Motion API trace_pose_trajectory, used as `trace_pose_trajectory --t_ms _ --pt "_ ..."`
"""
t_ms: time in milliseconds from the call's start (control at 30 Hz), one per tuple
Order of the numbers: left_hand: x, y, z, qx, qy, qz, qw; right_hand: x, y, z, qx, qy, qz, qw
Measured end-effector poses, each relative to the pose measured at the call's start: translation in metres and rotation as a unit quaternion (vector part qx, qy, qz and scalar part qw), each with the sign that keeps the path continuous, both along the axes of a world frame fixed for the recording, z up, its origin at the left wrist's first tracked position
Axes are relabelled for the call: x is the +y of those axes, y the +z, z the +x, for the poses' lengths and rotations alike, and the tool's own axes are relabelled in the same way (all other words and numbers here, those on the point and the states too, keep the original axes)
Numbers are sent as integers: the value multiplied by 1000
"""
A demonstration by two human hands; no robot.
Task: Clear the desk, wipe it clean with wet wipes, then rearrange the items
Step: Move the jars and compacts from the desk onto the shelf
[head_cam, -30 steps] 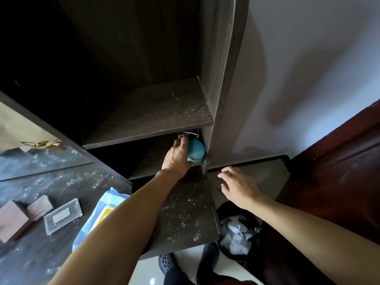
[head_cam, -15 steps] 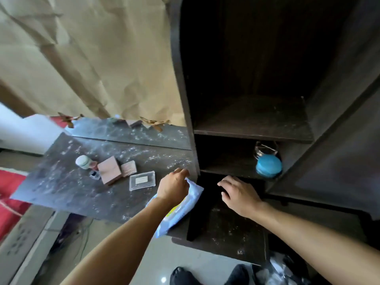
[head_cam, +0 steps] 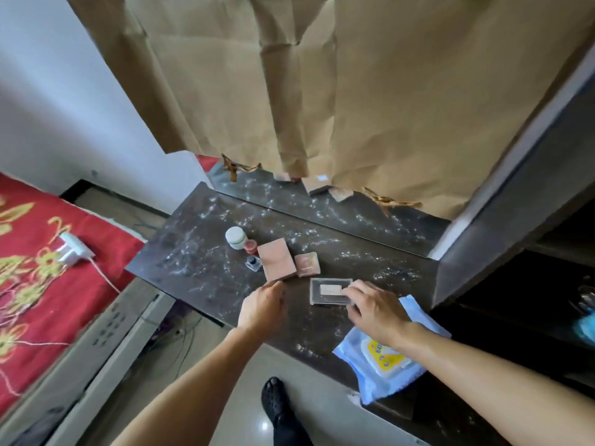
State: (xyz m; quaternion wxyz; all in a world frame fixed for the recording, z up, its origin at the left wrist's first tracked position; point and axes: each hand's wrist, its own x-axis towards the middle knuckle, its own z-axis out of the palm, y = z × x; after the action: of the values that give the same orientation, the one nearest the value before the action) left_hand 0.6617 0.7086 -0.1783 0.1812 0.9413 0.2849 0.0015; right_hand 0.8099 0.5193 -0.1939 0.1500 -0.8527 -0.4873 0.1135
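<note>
The dark desk (head_cam: pixel 193 262) is streaked with white dust. On it stand a white jar (head_cam: pixel 236 236), a small red jar (head_cam: pixel 250 246), a small dark bottle (head_cam: pixel 253 263), a large pink box (head_cam: pixel 276 259) and a small pink box (head_cam: pixel 308 264). My right hand (head_cam: pixel 376 309) pinches the right end of a clear flat case (head_cam: pixel 326 292). My left hand (head_cam: pixel 262 309) hovers with loosely curled fingers at the large pink box's near edge and holds nothing. A blue wet wipes pack (head_cam: pixel 383 358) lies under my right wrist at the desk's front edge.
Crumpled brown paper (head_cam: pixel 354 91) hangs over the mirror behind the desk. A dark cabinet (head_cam: pixel 515 252) adjoins on the right, with a blue object (head_cam: pixel 587 329) on a shelf. A red bed cover (head_cam: pixel 32 268) with a white charger (head_cam: pixel 72 252) lies left. My black shoe (head_cam: pixel 273 397) is below.
My view swung left from the cabinet to the desk. The left hand left the blue object on the shelf and moved to the pink box. The right hand moved onto the clear case.
</note>
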Motion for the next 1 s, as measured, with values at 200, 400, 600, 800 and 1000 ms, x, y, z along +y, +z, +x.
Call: trace_pose_trajectory --t_ms 200,400,600,800,1000 --pt "103 -10 -27 25 -10 -22 999 109 -1 -27 24 -24 -11 999" --pt "181 -13 -39 42 -4 -33 999 193 2 -36 25 -31 -40 998" --pt "221 -25 -35 66 8 -49 997 260 -14 -16 17 -47 -76 996" --pt "252 -33 -27 85 26 -52 995 317 -37 0 25 -51 -124 991" --pt "283 -47 -2 106 6 -59 993 333 -57 4 35 -39 -171 984"
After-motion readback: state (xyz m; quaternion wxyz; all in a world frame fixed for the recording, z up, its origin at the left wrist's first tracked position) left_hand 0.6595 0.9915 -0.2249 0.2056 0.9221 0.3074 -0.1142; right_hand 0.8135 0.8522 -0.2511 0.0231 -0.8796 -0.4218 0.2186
